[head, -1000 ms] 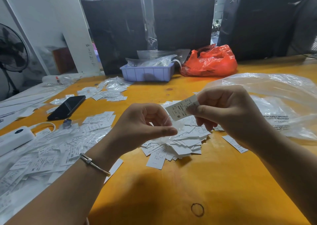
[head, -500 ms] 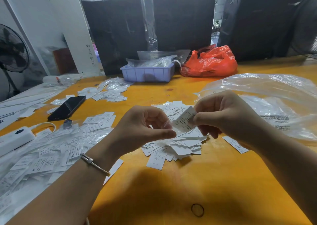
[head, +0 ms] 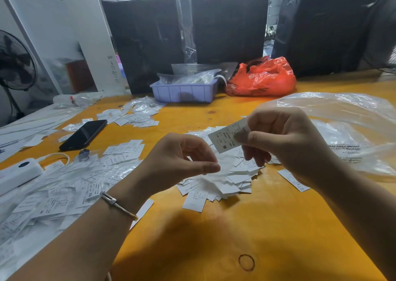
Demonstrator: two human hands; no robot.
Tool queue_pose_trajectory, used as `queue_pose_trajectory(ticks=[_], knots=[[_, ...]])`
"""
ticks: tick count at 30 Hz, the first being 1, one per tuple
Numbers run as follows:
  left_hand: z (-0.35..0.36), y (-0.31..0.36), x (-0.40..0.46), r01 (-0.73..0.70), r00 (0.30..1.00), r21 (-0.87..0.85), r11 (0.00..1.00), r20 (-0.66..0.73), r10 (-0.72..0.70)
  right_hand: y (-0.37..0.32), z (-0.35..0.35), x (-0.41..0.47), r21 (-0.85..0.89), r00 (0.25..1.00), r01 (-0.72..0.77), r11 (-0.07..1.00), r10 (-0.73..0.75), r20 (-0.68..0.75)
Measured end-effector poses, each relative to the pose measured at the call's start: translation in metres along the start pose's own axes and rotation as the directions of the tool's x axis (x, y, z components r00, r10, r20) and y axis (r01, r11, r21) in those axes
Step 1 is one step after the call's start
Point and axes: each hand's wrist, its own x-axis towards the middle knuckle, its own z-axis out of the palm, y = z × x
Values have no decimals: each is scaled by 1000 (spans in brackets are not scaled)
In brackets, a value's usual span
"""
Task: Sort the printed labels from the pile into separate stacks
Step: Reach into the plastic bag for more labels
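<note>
Right hand (head: pixel 285 139) pinches one white label (head: pixel 228 138) up above the loose pile of labels (head: pixel 225 180) on the yellow table (head: pixel 214 238); you can read a printed "M" on it, rest is too small. Left hand (head: pixel 177 163) hovers beside it, fingers loosely curled, holding nothing. A label in the left heap (head: pixel 60 193) reads "XS".

Orange-yellow table (head: pixel 214 238), white labels (head: pixel 227 139) printed in black, lavender tray (head: pixel 184 92), red bag (head: pixel 263 79), black phone (head: pixel 83 135), silver bracelet (head: pixel 117 204)
</note>
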Motion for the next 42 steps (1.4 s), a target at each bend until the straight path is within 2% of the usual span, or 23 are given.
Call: queue_pose_trajectory(ticks=[6, 10, 15, 23, 33, 42], knots=[[0, 0, 0, -14, 1000, 21, 1000, -6, 15, 0, 1, -1, -67, 996, 81, 994, -84, -42], [0, -1, 1, -18, 999, 26, 999, -47, 20, 1, 1, -1, -48, 993, 79, 996, -83, -84], [-1, 1, 0, -39, 996, 32, 999, -77, 42, -2, 1, -3, 32, 993, 112, 993, -111, -33], [-2, 3, -1, -52, 995, 33, 998, -84, 55, -3, 3, -5, -131, 988, 156, 979, -157, 5], [-3, 2, -1, -74, 994, 60, 995, -75, 78, -2, 0, -4, -175, 988, 156, 972, -154, 26], [-2, 4, -1, -65, 995, 52, 997, -75, 68, -3, -4, -4, -41, 986, 165, 985, -165, 8]])
